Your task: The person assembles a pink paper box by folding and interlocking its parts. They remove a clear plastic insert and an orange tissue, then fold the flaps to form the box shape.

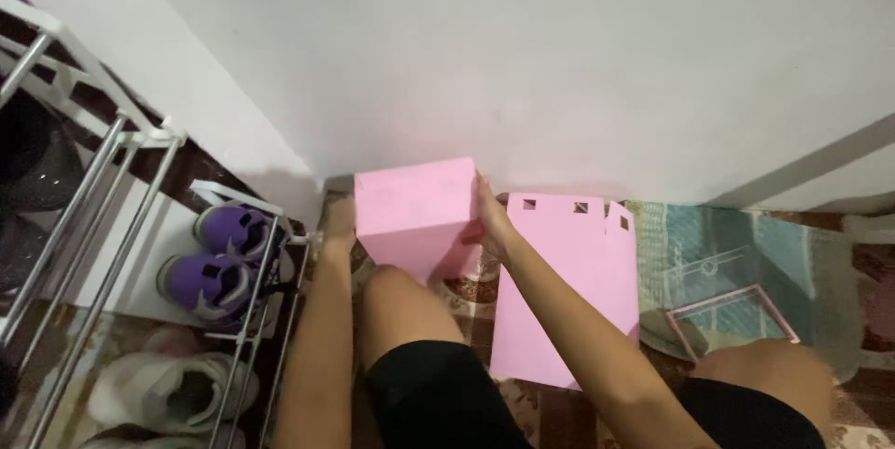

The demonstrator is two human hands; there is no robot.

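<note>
Two hands clasp one pink box above the knee: left hand grips its left side, right hand its right. Two flat pink panels lie beside; two purple shoes sit in the rack.

We have a single view, from a camera worn on the head, so we look steeply down past our own knees to the floor. It faces the white wall, which fills the upper half. We sit close: the hands reach toward the wall's foot at arm's length, and a shoe rack runs left of the wall.
</note>
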